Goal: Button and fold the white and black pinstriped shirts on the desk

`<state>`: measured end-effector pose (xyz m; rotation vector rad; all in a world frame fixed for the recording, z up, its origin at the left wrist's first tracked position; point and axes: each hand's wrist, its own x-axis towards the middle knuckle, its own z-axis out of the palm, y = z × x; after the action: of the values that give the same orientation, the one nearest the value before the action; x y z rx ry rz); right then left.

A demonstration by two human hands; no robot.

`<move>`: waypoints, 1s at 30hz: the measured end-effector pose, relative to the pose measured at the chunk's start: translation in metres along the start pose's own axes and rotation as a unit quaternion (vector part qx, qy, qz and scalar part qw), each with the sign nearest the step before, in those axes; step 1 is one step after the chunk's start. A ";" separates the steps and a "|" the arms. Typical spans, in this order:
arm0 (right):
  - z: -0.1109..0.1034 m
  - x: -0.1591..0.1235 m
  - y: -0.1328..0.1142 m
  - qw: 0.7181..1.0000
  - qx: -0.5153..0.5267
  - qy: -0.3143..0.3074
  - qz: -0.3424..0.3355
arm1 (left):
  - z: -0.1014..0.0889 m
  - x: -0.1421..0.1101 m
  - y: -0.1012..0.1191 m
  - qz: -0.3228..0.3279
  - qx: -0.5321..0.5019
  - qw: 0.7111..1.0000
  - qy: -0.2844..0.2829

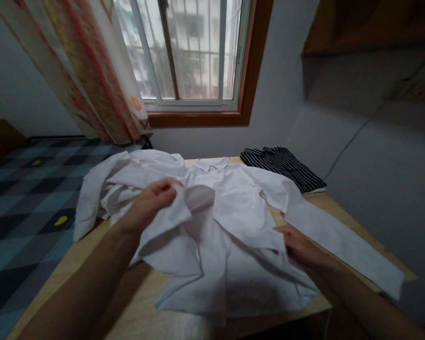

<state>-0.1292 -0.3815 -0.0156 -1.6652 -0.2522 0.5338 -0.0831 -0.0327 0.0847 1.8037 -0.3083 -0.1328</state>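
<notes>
A white long-sleeved shirt (pixel 241 203) lies spread on a light wooden table, its collar toward the window and its hem toward me. My left hand (pixel 156 200) is closed on one front panel and lifts it, so the shirt's inside shows beneath. At the lower right side, my right hand (pixel 297 243) pinches the other front panel near the hem. One sleeve stretches out to the right past the table's edge. More white cloth (pixel 145 165) is bunched at the left; I cannot tell whether all of it belongs to this shirt.
A folded black-and-white striped garment (pixel 283 165) rests at the table's back right corner. On the left, a bed with a checked cover (pixel 31 189) adjoins the wooden table (pixel 71 274). Behind are a window (pixel 191 52) and a flowered curtain (pixel 92 66). A cable (pixel 354 134) runs down the right wall.
</notes>
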 end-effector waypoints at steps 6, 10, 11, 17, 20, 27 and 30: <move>0.002 -0.003 -0.003 0.949 -0.190 -0.246 0.048 | 0.025 -0.022 -0.009 0.025 0.092 0.918 -0.386; 0.011 0.006 -0.007 0.943 -0.324 -0.064 -0.039 | 0.003 -0.045 -0.033 -0.031 0.247 0.925 -0.288; 0.017 0.010 -0.010 0.927 -0.364 -0.036 -0.078 | -0.003 -0.052 -0.039 -0.066 0.280 0.908 -0.306; 0.055 0.048 -0.024 0.798 -0.527 -0.117 -0.268 | -0.009 -0.080 -0.065 -0.082 0.428 0.873 -0.220; 0.067 0.068 -0.020 0.774 -0.539 -0.135 -0.304 | 0.007 -0.083 -0.073 -0.008 0.461 0.875 -0.150; 0.070 0.085 0.017 0.782 -0.541 -0.102 -0.291 | 0.052 -0.101 -0.094 0.012 0.562 0.824 -0.065; 0.070 0.084 0.027 0.787 -0.533 -0.079 -0.299 | 0.059 -0.108 -0.105 0.035 0.561 0.825 -0.064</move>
<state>-0.0941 -0.2866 -0.0644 -2.4416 -1.3607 -0.0199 -0.1868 -0.0345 -0.0394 2.9606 -0.6313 -0.0035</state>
